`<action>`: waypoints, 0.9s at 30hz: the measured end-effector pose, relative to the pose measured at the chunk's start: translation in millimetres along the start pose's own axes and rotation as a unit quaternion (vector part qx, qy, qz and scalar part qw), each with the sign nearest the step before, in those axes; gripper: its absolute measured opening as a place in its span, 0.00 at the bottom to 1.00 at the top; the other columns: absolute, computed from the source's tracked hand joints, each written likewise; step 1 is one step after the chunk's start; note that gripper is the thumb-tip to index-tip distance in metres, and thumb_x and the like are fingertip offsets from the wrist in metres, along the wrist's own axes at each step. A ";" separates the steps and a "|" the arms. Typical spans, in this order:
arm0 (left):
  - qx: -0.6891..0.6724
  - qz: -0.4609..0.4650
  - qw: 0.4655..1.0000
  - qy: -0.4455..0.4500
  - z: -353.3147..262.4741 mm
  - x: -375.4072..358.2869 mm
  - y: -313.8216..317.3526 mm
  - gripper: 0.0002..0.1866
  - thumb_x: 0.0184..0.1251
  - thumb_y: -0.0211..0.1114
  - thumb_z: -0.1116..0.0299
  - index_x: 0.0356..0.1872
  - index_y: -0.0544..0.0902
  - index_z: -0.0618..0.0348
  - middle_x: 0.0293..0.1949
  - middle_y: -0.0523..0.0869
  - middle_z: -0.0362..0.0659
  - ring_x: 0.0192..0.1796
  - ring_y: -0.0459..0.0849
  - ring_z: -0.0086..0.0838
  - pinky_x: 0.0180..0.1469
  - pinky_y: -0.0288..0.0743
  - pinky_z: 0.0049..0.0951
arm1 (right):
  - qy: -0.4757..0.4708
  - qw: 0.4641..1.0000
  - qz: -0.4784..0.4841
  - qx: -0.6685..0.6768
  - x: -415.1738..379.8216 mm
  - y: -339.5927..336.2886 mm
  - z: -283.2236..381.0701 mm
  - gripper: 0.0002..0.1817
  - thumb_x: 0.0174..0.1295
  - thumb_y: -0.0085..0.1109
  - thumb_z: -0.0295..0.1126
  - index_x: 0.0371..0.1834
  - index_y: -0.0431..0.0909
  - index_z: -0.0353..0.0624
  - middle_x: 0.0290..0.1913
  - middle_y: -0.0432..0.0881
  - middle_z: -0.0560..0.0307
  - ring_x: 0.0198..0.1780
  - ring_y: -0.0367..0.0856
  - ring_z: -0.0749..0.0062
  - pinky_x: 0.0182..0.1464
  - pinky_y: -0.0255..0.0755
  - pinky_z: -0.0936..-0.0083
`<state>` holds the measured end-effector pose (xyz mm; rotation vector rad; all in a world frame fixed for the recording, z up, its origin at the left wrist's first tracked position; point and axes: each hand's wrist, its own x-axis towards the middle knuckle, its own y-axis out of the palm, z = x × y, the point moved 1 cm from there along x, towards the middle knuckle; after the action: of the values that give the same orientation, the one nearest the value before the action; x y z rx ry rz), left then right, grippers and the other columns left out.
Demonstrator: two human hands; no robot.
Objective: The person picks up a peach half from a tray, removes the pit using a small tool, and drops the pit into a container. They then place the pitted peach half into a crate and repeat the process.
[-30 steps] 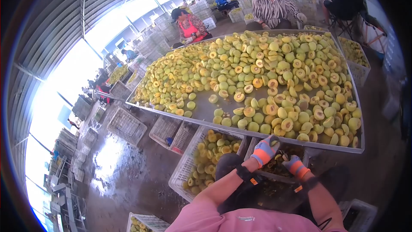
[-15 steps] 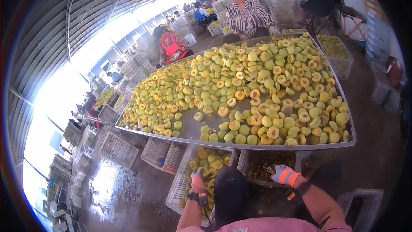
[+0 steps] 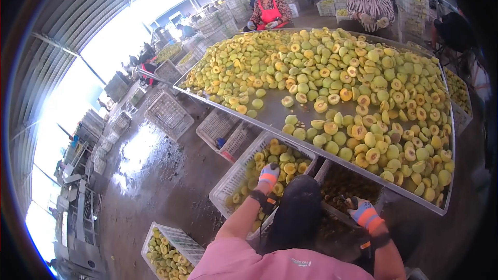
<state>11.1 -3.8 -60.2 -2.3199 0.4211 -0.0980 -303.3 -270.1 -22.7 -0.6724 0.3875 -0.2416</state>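
My left hand (image 3: 269, 174), in a grey and orange glove, is low over the crate of halved fruit (image 3: 231, 193) below the table's near edge. Its fingers point down at the fruit and are too small to read. Above the crate of dark scraps (image 3: 346, 182), my right hand (image 3: 363, 211), gloved alike, has its fingers closed around a small dark tool (image 3: 346, 200). Beyond both hands, halved green-yellow fruit (image 3: 332, 72) is heaped on the metal table (image 3: 270, 120).
Across the table are a person in a red apron (image 3: 270, 13) and a person in a striped shirt (image 3: 370, 6). Empty crates (image 3: 169, 115) stand on the wet floor at left. Another crate of fruit (image 3: 168, 256) is at lower left.
The view has turned, so the table and people sit further right and tilted. My left hand is now further over the fruit crate. A fruit crate has come into view at lower left.
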 end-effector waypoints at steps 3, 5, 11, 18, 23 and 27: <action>-0.052 -0.080 0.982 0.162 -104.6 16.5 -18.7 0.12 0.63 0.62 0.66 0.42 0.83 0.62 0.37 0.87 0.51 0.40 0.85 0.40 0.44 0.76 0.34 | -0.017 0.999 -0.035 0.013 -5.0 -20.6 15.2 0.17 0.52 0.62 0.36 0.45 0.78 0.42 0.43 0.82 0.41 0.46 0.80 0.45 0.49 0.73 0.62; -0.083 -0.052 0.965 0.245 -165.0 36.2 -6.8 0.11 0.64 0.61 0.67 0.42 0.83 0.61 0.36 0.87 0.51 0.39 0.85 0.39 0.43 0.76 0.33 | -0.081 0.987 -0.096 0.097 -0.5 -24.6 9.1 0.17 0.53 0.62 0.32 0.46 0.78 0.41 0.42 0.83 0.42 0.45 0.81 0.46 0.48 0.74 0.64; 0.196 0.176 0.911 0.317 -279.5 30.8 99.3 0.30 0.59 0.61 0.49 0.56 0.74 0.59 0.53 0.80 0.54 0.57 0.77 0.47 0.58 0.71 0.39 | -0.088 0.960 -0.225 0.141 1.8 -42.0 -6.6 0.18 0.52 0.61 0.24 0.49 0.78 0.38 0.41 0.84 0.44 0.43 0.83 0.51 0.47 0.75 0.67; 0.301 0.137 0.885 0.327 -278.6 12.9 165.5 0.33 0.52 0.66 0.49 0.57 0.73 0.57 0.53 0.78 0.54 0.55 0.77 0.47 0.56 0.73 0.42 | -0.099 0.962 -0.236 0.090 -11.8 -60.5 20.9 0.21 0.52 0.63 0.33 0.51 0.77 0.40 0.42 0.83 0.42 0.45 0.80 0.45 0.48 0.73 0.62; 0.256 0.015 0.860 0.441 -260.1 2.1 177.8 0.26 0.55 0.66 0.52 0.50 0.79 0.59 0.53 0.78 0.52 0.54 0.78 0.45 0.58 0.71 0.41 | -0.051 0.956 -0.261 0.125 -10.1 -61.4 13.1 0.20 0.54 0.64 0.41 0.46 0.78 0.42 0.39 0.83 0.42 0.44 0.80 0.45 0.44 0.73 0.61; 0.032 0.064 0.930 0.361 -266.6 -0.4 161.4 0.23 0.59 0.65 0.52 0.46 0.78 0.61 0.44 0.82 0.49 0.42 0.82 0.41 0.45 0.76 0.39 | 0.003 0.948 -0.269 0.168 -3.0 -65.3 0.9 0.19 0.55 0.64 0.42 0.44 0.79 0.41 0.35 0.83 0.43 0.39 0.81 0.45 0.40 0.73 0.61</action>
<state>-85.1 -290.7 14.4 -2.1184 0.9109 -0.9032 -311.6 -318.1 20.9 -0.4265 0.1531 -0.8113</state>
